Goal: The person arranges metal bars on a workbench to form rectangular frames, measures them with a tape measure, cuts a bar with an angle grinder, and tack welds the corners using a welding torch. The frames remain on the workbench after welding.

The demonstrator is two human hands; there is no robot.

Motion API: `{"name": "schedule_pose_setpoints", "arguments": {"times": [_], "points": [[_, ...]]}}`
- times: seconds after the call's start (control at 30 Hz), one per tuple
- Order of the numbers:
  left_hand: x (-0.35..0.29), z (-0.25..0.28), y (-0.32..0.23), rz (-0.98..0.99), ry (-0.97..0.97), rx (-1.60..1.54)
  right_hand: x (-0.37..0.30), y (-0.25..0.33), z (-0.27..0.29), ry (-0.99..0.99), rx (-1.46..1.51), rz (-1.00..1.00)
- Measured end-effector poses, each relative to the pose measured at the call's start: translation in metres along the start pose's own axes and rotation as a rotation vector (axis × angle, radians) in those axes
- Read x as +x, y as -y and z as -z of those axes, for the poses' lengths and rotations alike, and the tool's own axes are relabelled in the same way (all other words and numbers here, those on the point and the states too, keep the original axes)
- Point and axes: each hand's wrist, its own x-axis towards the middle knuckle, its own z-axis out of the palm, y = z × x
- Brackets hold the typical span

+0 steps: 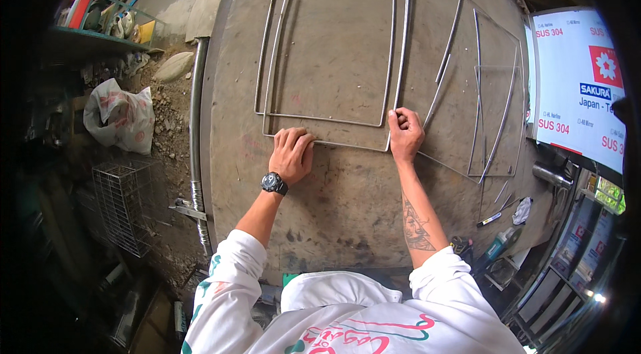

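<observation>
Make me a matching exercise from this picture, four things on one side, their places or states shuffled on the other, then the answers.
Things
1. Left hand
2. Right hand
3. White plastic bag
4. Watch

Places or states
A. Black and strapped on
B. By the near right corner of the nearer metal frame
C. Left of the worktable
D. Over the near bar of that frame

Pairs: 1-D, 2-B, 3-C, 4-A

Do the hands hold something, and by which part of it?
Yes, a metal rod frame: left hand on its near bar, right hand at its right side, near the corner.
</observation>
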Motion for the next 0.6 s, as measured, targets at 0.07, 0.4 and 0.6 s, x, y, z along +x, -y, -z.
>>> {"name": "schedule_pose_setpoints", "arguments": {"times": [0.07,0.4,0.6], "points": [[-0.0005,-0.0007,0.0022,-0.008,-0.014,0.021,0.0001,0.0018,-0.0003,-0.003,-0.008,0.008],[0.0021,0.0003,-0.0027,0.028,-0.012,0.013,0.0011,0.0052,0.001,-0.007,-0.073,0.052],[0.0011,0.0003,-0.0028,0.034,-0.017,0.02,0.002,0.0112,0.0012,0.0,-0.085,-0.026]]}}
